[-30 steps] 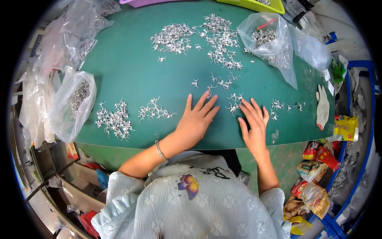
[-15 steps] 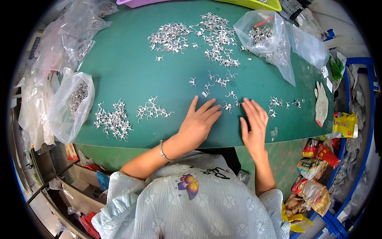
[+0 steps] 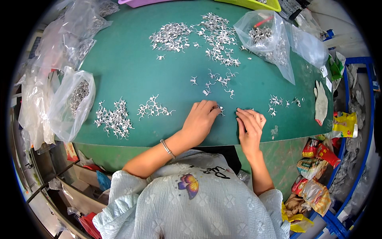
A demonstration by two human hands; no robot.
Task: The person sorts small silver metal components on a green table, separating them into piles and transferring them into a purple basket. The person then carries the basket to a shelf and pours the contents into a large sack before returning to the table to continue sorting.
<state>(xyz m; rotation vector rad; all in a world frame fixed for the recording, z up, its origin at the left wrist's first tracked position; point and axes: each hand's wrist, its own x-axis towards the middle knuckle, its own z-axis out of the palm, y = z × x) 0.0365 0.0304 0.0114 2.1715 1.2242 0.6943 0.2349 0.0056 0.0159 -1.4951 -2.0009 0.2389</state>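
My left hand [image 3: 201, 120] is closed, its fingers bent down to the green table [image 3: 131, 77]. At its fingertips sits a small silver metal clip [image 3: 221, 110] with curved prongs, in their grip. My right hand [image 3: 250, 126] is also closed, thumb and fingertips drawn together over the table; what they hold, if anything, is hidden. A sliver of metal shows just behind its fingers. Beyond both hands lies a loose scatter of the same clips [image 3: 223, 81]. To the left of my left hand are a small cluster [image 3: 153, 107] and a denser pile [image 3: 115, 119].
Two large clip heaps [image 3: 171, 37] [image 3: 219, 38] lie farther back. Clear plastic bags of metal parts stand at left [image 3: 79, 95] and far right [image 3: 264, 38]. A few pieces [image 3: 274, 104] and a white glove [image 3: 320, 103] lie at right. Purple [image 3: 139, 3] and yellow-green baskets [image 3: 254, 4] edge the back.
Both hands have gone from spread fingers to closed ones. The left fingers have curled in by a clip; the right hand has drawn slightly nearer me. A clip between the hands has left its spot.
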